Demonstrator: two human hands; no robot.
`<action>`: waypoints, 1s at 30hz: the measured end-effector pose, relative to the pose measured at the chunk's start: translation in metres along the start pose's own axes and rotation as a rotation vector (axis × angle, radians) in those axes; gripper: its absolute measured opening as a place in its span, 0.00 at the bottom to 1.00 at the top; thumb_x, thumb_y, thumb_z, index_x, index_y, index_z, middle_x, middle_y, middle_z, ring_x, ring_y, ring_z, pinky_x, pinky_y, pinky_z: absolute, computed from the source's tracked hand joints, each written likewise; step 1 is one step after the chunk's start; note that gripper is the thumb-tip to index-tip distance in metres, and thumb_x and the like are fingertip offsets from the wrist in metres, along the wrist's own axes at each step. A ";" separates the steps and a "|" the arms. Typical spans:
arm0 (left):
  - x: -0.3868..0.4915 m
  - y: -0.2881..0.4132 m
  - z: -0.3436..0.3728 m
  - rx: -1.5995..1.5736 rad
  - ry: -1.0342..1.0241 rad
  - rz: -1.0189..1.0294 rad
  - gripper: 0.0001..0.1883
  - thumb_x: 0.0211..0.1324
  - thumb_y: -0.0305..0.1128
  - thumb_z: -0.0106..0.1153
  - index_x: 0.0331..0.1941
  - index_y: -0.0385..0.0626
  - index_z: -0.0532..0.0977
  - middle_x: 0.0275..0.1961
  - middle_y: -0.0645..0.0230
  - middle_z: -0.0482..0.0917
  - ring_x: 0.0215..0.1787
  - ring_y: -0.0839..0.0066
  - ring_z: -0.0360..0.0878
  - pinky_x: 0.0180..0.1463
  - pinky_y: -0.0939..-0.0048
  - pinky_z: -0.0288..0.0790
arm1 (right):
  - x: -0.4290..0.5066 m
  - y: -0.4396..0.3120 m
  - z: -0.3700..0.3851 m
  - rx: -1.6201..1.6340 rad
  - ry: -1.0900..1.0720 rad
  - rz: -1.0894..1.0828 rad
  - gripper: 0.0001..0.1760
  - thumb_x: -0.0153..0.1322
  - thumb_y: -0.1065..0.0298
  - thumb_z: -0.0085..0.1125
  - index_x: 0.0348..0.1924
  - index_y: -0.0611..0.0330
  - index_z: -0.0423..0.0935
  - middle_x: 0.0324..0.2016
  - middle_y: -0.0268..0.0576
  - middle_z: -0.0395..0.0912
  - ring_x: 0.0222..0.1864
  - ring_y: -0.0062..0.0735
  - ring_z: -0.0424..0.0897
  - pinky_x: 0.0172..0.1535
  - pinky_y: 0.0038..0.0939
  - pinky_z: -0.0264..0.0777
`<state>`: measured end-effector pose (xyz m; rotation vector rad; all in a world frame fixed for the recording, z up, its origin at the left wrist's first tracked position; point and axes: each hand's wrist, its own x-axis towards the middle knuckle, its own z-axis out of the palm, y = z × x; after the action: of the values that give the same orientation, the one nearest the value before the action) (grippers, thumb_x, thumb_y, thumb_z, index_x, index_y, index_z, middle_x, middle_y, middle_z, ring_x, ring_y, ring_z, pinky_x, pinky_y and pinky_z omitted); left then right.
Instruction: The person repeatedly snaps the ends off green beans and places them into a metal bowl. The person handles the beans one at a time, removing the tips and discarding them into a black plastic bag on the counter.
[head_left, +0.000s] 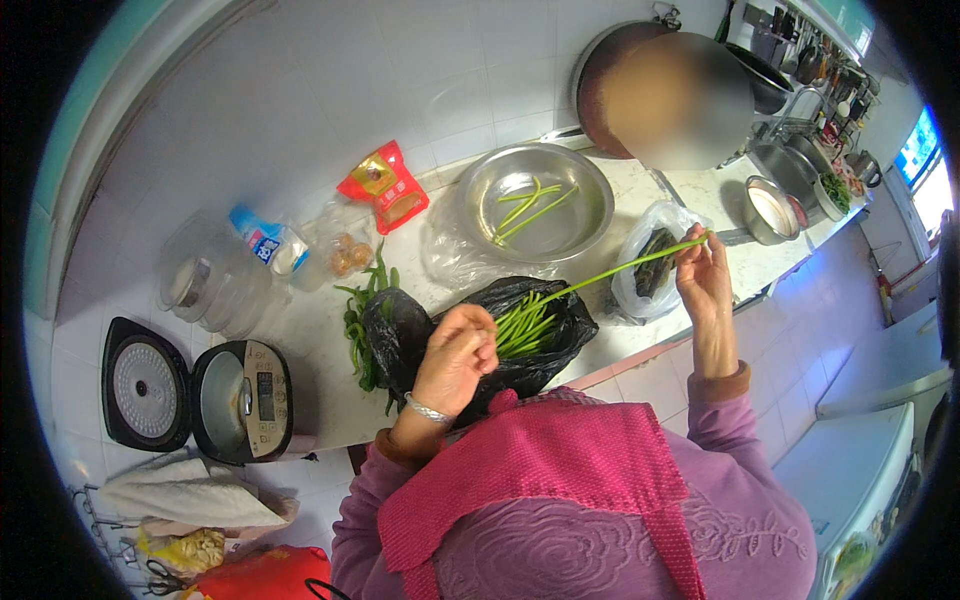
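Note:
A long green stem (622, 266) is stretched between my hands above a black plastic bag (574, 319) of similar green stems (525, 330). My right hand (703, 274) pinches its right end, over a white plastic bag (671, 217) that holds dark leafy scraps. My left hand (461, 345) is at the left edge of the black bag, its fingers closed around what appears to be the stem's other end; the fingers hide the contact. Behind the bags, a steel basin (536, 251) holds several short green stem pieces (525, 210).
Green peppers (364, 337) lie left of the bag. An open rice cooker (244, 401) stands at the far left, near clear plastic containers (225, 277), a red packet (386, 187) and bagged eggs (350, 255). Toward the sink (784, 161) stands a metal pot (771, 214).

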<state>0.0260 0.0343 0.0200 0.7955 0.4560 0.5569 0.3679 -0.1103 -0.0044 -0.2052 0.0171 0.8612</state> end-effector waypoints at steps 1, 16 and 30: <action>0.000 -0.002 -0.001 0.032 -0.013 -0.061 0.05 0.60 0.22 0.46 0.38 0.42 0.71 0.31 0.72 0.70 0.26 0.84 0.65 0.28 0.79 0.61 | -0.001 0.003 0.002 -0.007 0.012 0.007 0.11 0.69 0.73 0.56 0.43 0.70 0.70 0.39 0.50 0.77 0.39 0.36 0.80 0.38 0.22 0.81; -0.003 -0.022 0.002 1.075 -0.003 0.246 0.09 0.55 0.29 0.62 0.36 0.38 0.74 0.28 0.71 0.76 0.28 0.84 0.72 0.31 0.78 0.68 | 0.013 0.028 0.014 -0.109 0.093 0.062 0.12 0.70 0.70 0.57 0.42 0.71 0.71 0.36 0.46 0.77 0.36 0.33 0.78 0.37 0.19 0.81; 0.002 -0.025 0.001 0.538 -0.069 -0.070 0.08 0.64 0.29 0.52 0.38 0.35 0.75 0.27 0.74 0.73 0.21 0.87 0.67 0.24 0.84 0.62 | -0.060 0.146 0.035 -1.083 -0.211 0.562 0.10 0.74 0.64 0.53 0.40 0.62 0.76 0.30 0.33 0.77 0.31 0.17 0.77 0.34 0.20 0.74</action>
<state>0.0353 0.0210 0.0012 1.3032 0.5773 0.3392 0.2162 -0.0568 0.0112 -1.1612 -0.6272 1.3844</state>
